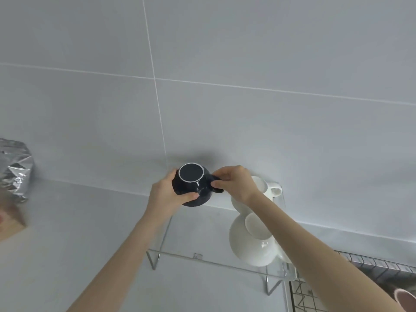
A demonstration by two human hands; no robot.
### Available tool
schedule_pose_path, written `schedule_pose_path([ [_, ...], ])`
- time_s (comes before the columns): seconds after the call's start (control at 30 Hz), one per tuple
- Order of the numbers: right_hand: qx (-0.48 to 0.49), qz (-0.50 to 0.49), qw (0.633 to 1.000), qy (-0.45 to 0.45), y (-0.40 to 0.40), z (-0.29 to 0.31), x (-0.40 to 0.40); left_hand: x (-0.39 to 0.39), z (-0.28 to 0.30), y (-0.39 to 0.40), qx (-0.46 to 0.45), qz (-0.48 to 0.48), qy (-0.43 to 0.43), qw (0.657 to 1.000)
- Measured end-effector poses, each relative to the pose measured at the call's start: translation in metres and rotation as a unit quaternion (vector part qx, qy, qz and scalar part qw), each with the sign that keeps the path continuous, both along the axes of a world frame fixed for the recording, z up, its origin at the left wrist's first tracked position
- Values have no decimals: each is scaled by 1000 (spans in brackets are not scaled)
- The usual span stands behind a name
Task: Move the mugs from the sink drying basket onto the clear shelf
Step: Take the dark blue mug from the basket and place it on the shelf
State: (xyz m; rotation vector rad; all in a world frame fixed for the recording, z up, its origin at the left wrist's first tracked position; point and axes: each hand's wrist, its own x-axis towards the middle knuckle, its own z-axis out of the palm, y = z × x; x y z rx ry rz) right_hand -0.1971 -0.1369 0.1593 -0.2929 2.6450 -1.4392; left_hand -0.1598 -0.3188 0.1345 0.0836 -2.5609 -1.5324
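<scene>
A dark navy mug (pixel 198 188) is upside down, its round base with a white ring facing me, at the back left of the clear shelf (pixel 216 262). My left hand (pixel 167 194) wraps its left side. My right hand (pixel 236 184) pinches its handle on the right. Two white mugs stand upside down on the shelf's right side: one at the back (pixel 265 190), one nearer me (pixel 252 242), both partly hidden by my right forearm. A pink mug (pixel 405 298) shows in the wire drying basket (pixel 382 266) at the bottom right.
The clear shelf stands on a pale counter against a grey tiled wall. A crumpled silver foil bag (pixel 14 170) sits at the far left. The basket's wire rim runs along the lower right, close to the shelf's right leg.
</scene>
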Motion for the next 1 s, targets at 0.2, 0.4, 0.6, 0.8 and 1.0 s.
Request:
schedule_pose_path([
  [0.2, -2, 22, 999, -33, -11, -11, -20, -6, -15, -1, -39, 40, 4, 998],
  [0.4, -13, 19, 999, -47, -18, -20, -27, -8, -20, -1, -56, 55, -9, 997],
  [0.6, 18, 29, 998, -47, -19, -17, -30, -9, -24, 7, -58, 73, -23, 995],
  [0.8, 23, 17, 999, 20, 22, 10, -9, 2, -11, 33, -87, 81, 10, 993],
  [1.0, -27, -85, 995, 43, 133, 30, 42, 45, 22, 130, -84, -13, 65, 994],
])
